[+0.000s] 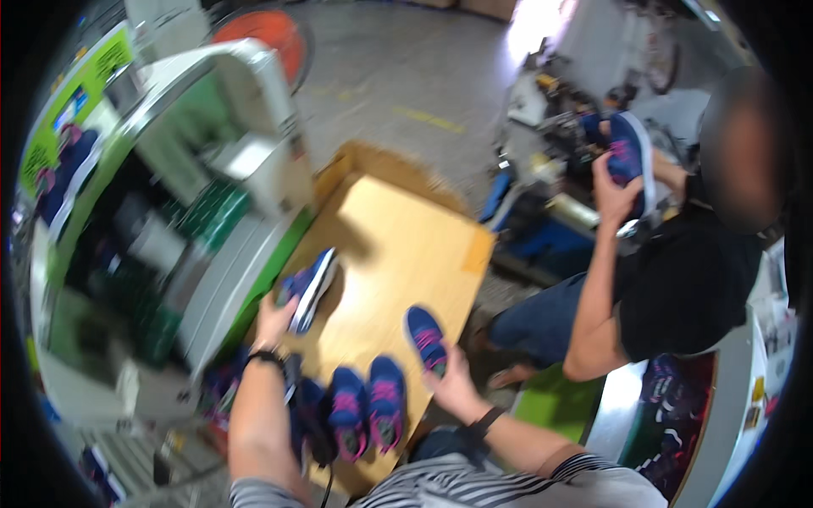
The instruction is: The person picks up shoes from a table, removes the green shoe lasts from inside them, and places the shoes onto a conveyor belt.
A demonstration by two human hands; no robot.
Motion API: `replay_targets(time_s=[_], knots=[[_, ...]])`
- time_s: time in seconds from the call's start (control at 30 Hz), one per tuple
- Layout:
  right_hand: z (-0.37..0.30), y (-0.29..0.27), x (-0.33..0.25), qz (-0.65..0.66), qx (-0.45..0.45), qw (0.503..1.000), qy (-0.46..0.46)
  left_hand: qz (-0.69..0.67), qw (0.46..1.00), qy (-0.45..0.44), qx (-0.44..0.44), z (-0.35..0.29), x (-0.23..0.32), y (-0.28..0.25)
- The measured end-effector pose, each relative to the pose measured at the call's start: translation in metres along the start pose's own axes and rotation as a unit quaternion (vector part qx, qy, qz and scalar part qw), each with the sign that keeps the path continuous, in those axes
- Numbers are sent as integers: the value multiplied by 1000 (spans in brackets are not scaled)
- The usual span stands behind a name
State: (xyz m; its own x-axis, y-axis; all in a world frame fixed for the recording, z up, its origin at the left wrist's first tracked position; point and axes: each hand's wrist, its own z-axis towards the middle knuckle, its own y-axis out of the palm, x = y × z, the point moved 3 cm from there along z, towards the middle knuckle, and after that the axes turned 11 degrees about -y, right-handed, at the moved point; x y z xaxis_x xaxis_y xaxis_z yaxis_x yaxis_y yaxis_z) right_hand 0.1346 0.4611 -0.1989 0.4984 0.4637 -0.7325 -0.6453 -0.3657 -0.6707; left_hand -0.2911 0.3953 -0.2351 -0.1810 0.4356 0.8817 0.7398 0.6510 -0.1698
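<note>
My left hand (pixel 275 320) is closed on the heel end of a navy sneaker (pixel 312 288), tilted on its side so that its white sole shows, over the left part of a light wooden table (pixel 398 229). In my right hand (pixel 457 385) is another navy sneaker (pixel 423 332) with pink laces, gripped at the heel, its toe pointing away from me. Between my arms, a navy sneaker (pixel 347 411) and a matching sneaker (pixel 386 398) stand side by side near the table's front edge. A dark shape beside my left forearm is too blurred to name.
Left of the table stands a white and green machine (pixel 254 245) with an open front; a sneaker (pixel 72 173) rests on its top. At right, a co-worker in a black shirt (pixel 694 288) holds a sneaker (pixel 628 157). More shoes (pixel 665 423) lie in a machine at lower right.
</note>
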Motion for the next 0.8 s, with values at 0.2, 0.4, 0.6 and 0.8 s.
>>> replay_targets(time_s=[0.2,0.4,0.6,0.8], knots=[[3,0,-2,38,-2,999,28,318,944,83,-21,-45,30,87],[20,-18,-4,129,-48,989,47,-36,989,-69,-128,-80,46,93],[6,-29,-69,406,-18,900,159,-103,990,34,-90,-231,84,-52],[-54,25,-195,512,-107,842,128,-50,999,-14,-8,-351,63,-132]])
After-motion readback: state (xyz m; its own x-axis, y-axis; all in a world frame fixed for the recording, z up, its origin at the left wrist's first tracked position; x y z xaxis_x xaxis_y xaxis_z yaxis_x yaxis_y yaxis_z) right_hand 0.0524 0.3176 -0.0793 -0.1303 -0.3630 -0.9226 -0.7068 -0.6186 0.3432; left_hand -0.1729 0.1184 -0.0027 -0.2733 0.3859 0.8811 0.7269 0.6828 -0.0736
